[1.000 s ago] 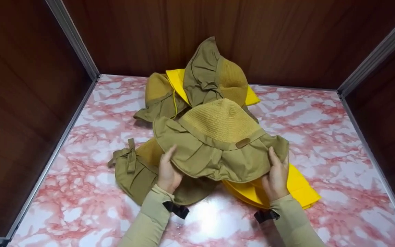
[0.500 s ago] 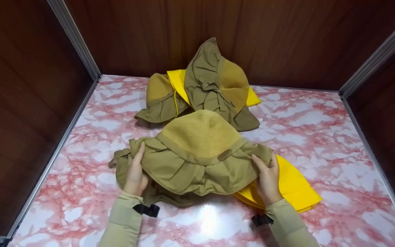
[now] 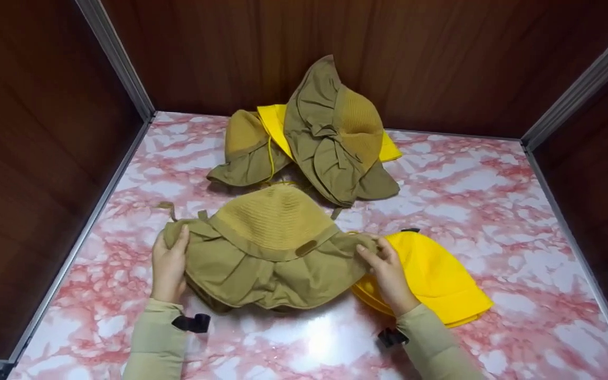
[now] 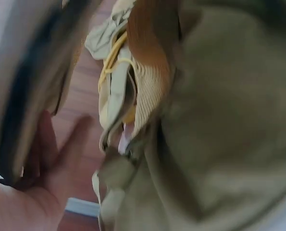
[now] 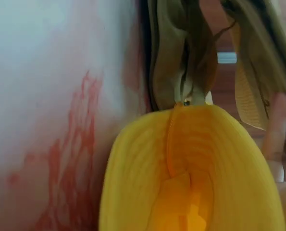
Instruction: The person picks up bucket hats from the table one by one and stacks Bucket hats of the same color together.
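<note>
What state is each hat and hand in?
Held hat: brim spread wide
Left hand: gripping brim
Right hand: pinching brim
Lower hat: beneath held hat
Front yellow hat: lying, inside visible
Back yellow hat: partly covered
Uppermost back hat: tilted
Back-left hat: partly covered

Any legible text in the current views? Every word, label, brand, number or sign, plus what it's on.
No readable text in any of the three views.
Brown patch on the band of the held khaki hat: too small to read; can't tell if it carries lettering.
Yellow hat: no lettering visible on the parts that show.
Wrist views: partly blurred, nothing legible.
</note>
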The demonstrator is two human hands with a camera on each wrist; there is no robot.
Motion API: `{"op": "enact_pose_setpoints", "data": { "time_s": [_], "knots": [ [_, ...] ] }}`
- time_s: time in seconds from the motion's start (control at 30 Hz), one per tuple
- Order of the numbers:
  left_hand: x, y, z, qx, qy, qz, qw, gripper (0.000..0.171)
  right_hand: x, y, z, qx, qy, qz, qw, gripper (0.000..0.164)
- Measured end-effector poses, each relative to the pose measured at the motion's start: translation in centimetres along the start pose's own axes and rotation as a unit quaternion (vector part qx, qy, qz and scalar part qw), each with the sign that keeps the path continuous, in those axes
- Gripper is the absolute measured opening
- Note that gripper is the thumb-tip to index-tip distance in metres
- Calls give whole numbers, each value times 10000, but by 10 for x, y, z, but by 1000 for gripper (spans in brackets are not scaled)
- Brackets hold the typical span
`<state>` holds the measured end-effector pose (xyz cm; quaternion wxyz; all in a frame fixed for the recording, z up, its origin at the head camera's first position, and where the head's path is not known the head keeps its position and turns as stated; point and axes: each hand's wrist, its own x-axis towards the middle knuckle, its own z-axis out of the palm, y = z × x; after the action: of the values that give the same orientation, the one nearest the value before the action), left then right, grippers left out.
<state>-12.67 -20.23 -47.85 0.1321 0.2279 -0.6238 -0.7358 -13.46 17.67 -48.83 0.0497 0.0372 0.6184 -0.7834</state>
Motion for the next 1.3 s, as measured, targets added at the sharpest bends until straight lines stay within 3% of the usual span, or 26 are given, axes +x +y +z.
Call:
{"op": "enact_pose_setpoints", "data": {
  "time_s": [0.1, 0.2, 0.33, 0.53, 0.7, 0.83, 0.97, 1.17, 1.23, 1.3],
  "knots": [
    [4, -1, -10, 286, 180, 8, 9994, 41, 5, 6, 9, -222, -179, -45, 9996, 22],
    [9, -2, -18, 317, 328, 55, 9989, 37, 8, 12, 18, -425, -244, -77, 9988, 24],
    [16, -5, -28, 485, 511, 24, 9975, 34, 11, 19, 25, -440, -350, 196, 9982, 19],
    [25, -11, -38, 968, 312, -296, 9944, 51, 14, 31, 30, -296, -461, 523, 9971, 10],
    [32, -17, -40, 1402, 294, -331, 9891, 46, 15, 38, 30, -834, -459, 476, 9943, 16],
    [32, -15, -43, 2119, 391, -127, 9764, 50, 10, 37, 28, -1554, -400, 244, 9867, 31],
    [26, -3, -40, 2856, 519, 211, 9567, 55, 2, 28, 26, -2295, -276, -352, 9723, 39],
    [8, 22, -8, 3552, 205, 979, 9294, 62, -3, 3, 28, -2513, -401, -1552, 9545, 37],
    [1, 27, 8, 3819, 13, 1498, 9120, 64, -2, -3, 33, -2816, -484, -1780, 9416, 39],
    [-7, 29, 25, 4176, -273, 1949, 8871, 66, -2, -7, 39, -3189, -644, -1920, 9259, 45]
  ]
}}
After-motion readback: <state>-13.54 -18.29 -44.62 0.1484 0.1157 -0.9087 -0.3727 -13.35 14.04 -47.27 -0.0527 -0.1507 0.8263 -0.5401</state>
